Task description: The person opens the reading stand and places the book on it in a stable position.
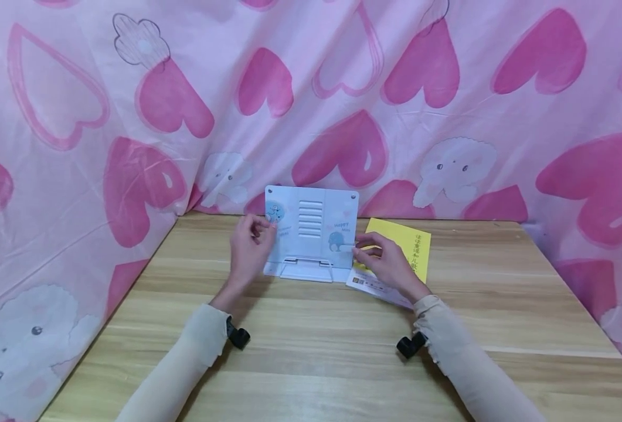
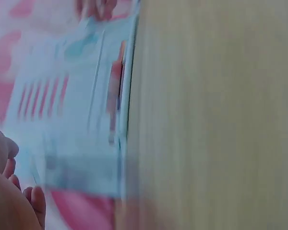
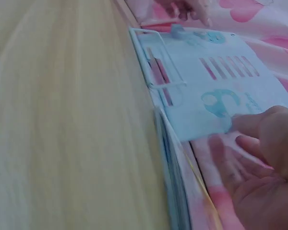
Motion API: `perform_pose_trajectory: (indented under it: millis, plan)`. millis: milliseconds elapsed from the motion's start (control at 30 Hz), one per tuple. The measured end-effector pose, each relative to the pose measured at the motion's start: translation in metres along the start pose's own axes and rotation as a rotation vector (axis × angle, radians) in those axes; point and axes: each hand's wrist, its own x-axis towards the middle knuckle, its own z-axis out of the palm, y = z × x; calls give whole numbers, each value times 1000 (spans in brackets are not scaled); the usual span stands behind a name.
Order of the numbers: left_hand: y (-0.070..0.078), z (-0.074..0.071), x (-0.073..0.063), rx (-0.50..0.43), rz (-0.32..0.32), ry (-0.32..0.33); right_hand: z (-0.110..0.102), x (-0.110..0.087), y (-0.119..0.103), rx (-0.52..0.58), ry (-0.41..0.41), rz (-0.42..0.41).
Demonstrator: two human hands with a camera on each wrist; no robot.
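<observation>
A pale blue and white book stand [image 1: 311, 231] with slots, cartoon prints and a wire ledge [image 1: 306, 269] at its foot stands upright at the back of the table. My right hand [image 1: 387, 262] is at its right edge, thumb in front and fingers behind, pinching it beside a small white tab [image 1: 346, 248]. Beside the left edge is my left hand [image 1: 252, 243], its fingers loosely bent and fingertips near the panel. The right wrist view shows the right thumb [image 3: 249, 125] against the panel's edge.
A yellow book [image 1: 421, 234] with a white lower band lies right of the stand, partly under the right hand. Behind the wooden table [image 1: 311, 351] hangs a pink heart-patterned cloth [image 1: 337, 146].
</observation>
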Motion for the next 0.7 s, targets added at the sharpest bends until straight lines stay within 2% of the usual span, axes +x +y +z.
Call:
perform_pose_trajectory:
  millis: [67,133,233,367,533,700]
  plan:
    - [13,12,-7,23,104,-61,-9,-2,5,-61,12,5]
    - [26,27,-14,61,179,-147,-21,-5,11,-128,42,19]
    - [44,48,-24,88,224,-301,-41,-12,21,-218,100,62]
    - [57,73,-33,131,209,-475,-64,-23,38,-328,152,134]
    - [64,92,-39,227,157,-636,-76,-32,58,-410,167,145]
    - [69,101,-42,301,119,-721,-85,-38,55,-482,124,211]
